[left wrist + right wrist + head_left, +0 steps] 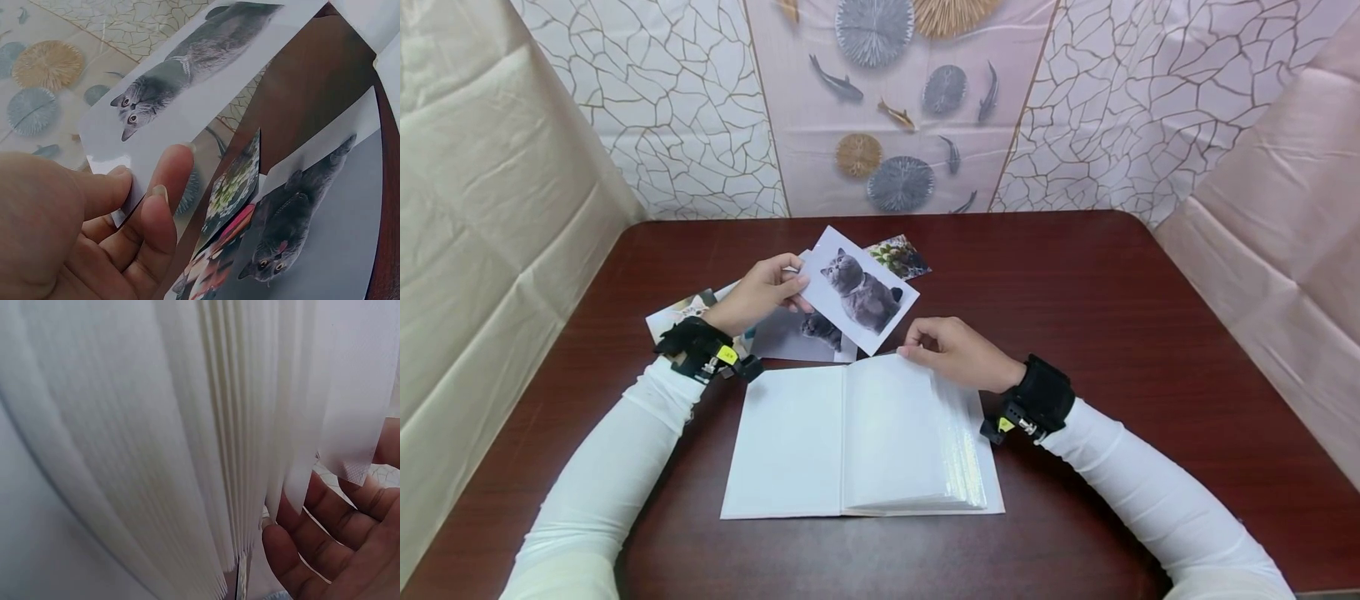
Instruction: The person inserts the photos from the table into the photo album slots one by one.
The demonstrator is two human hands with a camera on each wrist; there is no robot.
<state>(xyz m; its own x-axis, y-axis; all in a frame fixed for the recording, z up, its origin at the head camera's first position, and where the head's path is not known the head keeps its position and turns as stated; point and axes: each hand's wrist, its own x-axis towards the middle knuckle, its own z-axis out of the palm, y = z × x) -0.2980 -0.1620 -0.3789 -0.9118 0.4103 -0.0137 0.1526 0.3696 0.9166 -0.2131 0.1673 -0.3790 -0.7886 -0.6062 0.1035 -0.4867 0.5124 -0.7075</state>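
My left hand (763, 287) pinches one corner of a photo (868, 300) of a grey cat on white, between thumb and fingers. The photo is tilted above other prints, face up. An open photo album (790, 442) with white pages lies in front of me. At the top edge of its right side, my right hand (958, 354) pinches a clear-sleeved page (895, 433) between thumb and forefinger. In the right wrist view, many sleeve edges (231, 425) fan out beside the fingers (331, 512). No picture shows on the two visible album pages.
Under and behind my left hand lie more prints: another grey cat photo (820, 329), a leafy colourful photo (898, 257) and a white-cat print (692, 308), partly covered. They rest on a dark red-brown table (1112, 333), with patterned cloth (902, 125) hanging behind.
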